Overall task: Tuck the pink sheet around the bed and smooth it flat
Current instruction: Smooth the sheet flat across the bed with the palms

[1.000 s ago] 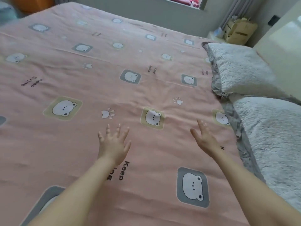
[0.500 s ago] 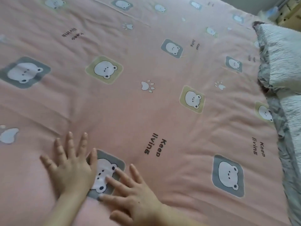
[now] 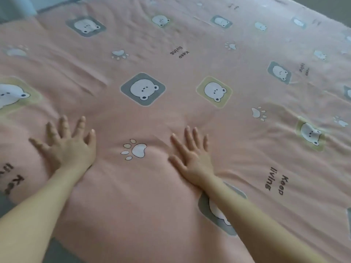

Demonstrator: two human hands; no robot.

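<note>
The pink sheet [image 3: 171, 118] with bear squares, paw prints and "Keep living" text covers the bed and fills almost the whole view. My left hand [image 3: 70, 147] lies flat on it at the lower left, fingers spread wide. My right hand [image 3: 193, 158] presses flat on it to the right of a white paw print [image 3: 135, 149], fingers straight and close together. Shallow wrinkles run across the sheet ahead of both hands and at the upper middle. The sheet's near edge [image 3: 62, 242] hangs at the lower left.
A grey surface [image 3: 55, 253] shows below the sheet's near edge at the bottom left. The far left corner of the bed [image 3: 38, 14] meets a pale grey floor or wall. A dark strip [image 3: 334, 10] borders the bed's far right side.
Both hands have slid apart and forward over the sheet; half a second ago they lay side by side on a grey bear square. The view has swung left, and the grey pillows have left the frame.
</note>
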